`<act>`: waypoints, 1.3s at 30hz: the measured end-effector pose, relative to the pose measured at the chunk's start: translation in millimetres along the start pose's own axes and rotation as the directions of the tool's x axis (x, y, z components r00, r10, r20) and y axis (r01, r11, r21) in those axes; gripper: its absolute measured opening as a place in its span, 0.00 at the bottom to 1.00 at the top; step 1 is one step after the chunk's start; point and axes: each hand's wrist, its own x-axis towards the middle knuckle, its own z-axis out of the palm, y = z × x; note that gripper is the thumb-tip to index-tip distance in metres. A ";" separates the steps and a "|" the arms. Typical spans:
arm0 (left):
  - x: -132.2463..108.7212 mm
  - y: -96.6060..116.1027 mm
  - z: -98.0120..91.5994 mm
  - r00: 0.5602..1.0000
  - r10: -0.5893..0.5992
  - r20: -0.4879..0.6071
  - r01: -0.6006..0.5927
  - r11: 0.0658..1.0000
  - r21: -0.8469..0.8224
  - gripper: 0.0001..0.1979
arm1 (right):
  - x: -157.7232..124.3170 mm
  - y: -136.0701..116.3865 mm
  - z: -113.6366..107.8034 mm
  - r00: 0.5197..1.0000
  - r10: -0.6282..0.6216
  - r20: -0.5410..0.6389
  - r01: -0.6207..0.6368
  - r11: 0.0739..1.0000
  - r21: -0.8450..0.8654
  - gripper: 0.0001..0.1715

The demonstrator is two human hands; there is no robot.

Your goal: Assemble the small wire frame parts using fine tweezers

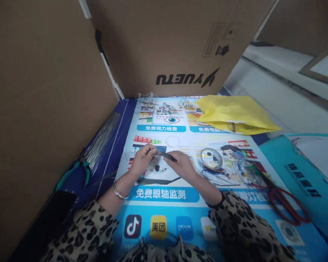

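My left hand (144,159) is closed in a pinch, thumb against forefinger, on something too small to make out. My right hand (181,164) grips dark slim tweezers (169,157), whose tips point left and meet the left fingertips. Below the hands, a beaded strand (161,169) curves over the printed sheet (164,210), beside a small black object (157,168). Just beyond the hands lies a thin beaded bracelet (172,141). To the right is a roll of clear tape (211,158) with coloured cords (211,169) at its near edge.
Cardboard walls (164,43) stand at the left and back. Teal-handled pliers (75,171) and a bundle of thin wires (102,140) lie left. On the right are a yellow bag (235,112), red-handled scissors (288,203) and a teal bag (303,171). Tangled strands (164,105) lie at the back.
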 end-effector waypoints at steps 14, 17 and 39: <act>1.4 -2.4 -8.4 1.000 -0.011 0.024 0.010 1.000 0.029 0.08 | -20.7 10.8 -11.6 0.964 -0.004 -0.268 0.033 0.994 0.101 0.19; -0.2 -3.6 -4.7 1.000 0.010 0.025 -0.011 1.000 0.029 0.07 | -21.2 16.3 -13.6 0.965 -0.002 -0.261 0.016 0.998 0.052 0.21; -0.7 -8.3 -4.2 0.987 0.141 0.078 -0.154 0.969 0.194 0.08 | -20.5 1.1 -41.9 0.957 0.288 0.037 -0.281 0.883 0.376 0.24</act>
